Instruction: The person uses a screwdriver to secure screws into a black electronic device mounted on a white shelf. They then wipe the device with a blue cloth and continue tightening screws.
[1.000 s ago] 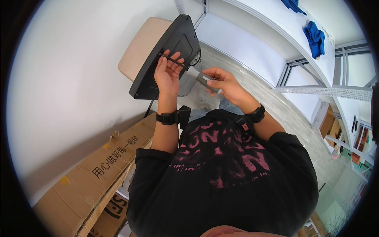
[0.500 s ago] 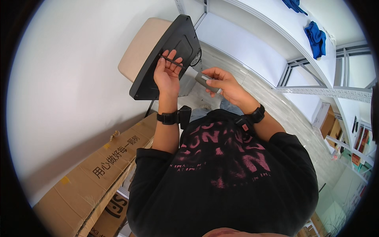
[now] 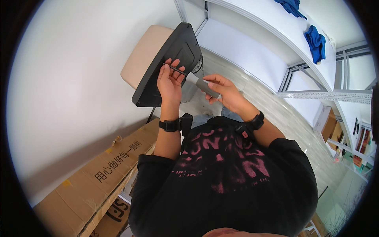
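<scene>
A grey-and-white electric screwdriver (image 3: 206, 87) with a long dark bit (image 3: 176, 69) slants from lower right to upper left. My right hand (image 3: 229, 93) is closed around its grey body. The thumb and forefinger of my left hand (image 3: 170, 83) pinch the bit near its tip, while its other fingers are loosely curled. That tip meets the black panel (image 3: 146, 93) close to its left edge; the exact contact point, or any screw there, is too small to make out. Behind the panel, a beige cushion (image 3: 143, 55) is joined to it, like a seat on its side.
A long cardboard box (image 3: 85, 193) lies at the lower left beside the white wall (image 3: 67, 87). White shelving (image 3: 252, 47) runs along the far side and the right, with blue cloth (image 3: 316, 43) on it. Grey flooring (image 3: 276, 114) shows between.
The panel, cushion and both hands sit slightly lower in the picture, along with the surroundings. My grip on the screwdriver and bit looks the same.
</scene>
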`<move>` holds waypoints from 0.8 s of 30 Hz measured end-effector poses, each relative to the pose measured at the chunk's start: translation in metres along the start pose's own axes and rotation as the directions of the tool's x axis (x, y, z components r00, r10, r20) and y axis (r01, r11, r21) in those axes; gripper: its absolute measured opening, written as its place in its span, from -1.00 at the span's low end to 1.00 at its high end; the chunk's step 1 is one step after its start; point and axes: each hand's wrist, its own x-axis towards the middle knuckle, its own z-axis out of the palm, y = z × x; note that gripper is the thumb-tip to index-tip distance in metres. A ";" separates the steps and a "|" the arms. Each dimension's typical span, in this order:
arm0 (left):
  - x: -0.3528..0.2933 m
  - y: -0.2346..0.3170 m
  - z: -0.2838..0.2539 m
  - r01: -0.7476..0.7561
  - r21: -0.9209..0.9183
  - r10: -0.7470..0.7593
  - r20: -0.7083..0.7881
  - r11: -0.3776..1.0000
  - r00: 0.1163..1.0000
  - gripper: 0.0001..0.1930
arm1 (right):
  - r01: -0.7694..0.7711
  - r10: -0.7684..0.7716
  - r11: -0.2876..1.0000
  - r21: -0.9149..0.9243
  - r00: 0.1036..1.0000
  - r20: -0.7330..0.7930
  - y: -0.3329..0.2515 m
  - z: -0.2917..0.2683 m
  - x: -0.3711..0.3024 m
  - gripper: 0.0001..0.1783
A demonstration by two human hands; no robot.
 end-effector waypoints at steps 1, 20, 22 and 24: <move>-0.001 -0.001 0.000 0.007 0.012 -0.007 -0.009 1.000 1.000 -0.74 | 0.080 -0.081 0.991 -0.109 0.997 -0.003 0.002 0.001 0.000 -0.64; 0.001 0.005 0.005 0.057 0.024 -0.057 -0.014 0.998 0.998 -0.75 | 0.119 -0.132 0.927 -0.355 0.991 -0.014 0.008 -0.002 0.009 -0.48; 0.004 0.001 0.000 0.040 0.027 -0.040 0.000 0.999 0.999 -0.75 | 0.128 -0.144 0.922 -0.366 0.989 -0.017 0.007 -0.001 0.009 -0.46; 0.006 0.000 -0.003 0.022 0.048 -0.023 0.008 0.999 1.000 -0.76 | 0.121 -0.143 0.921 -0.371 0.989 -0.031 0.006 -0.001 0.009 -0.43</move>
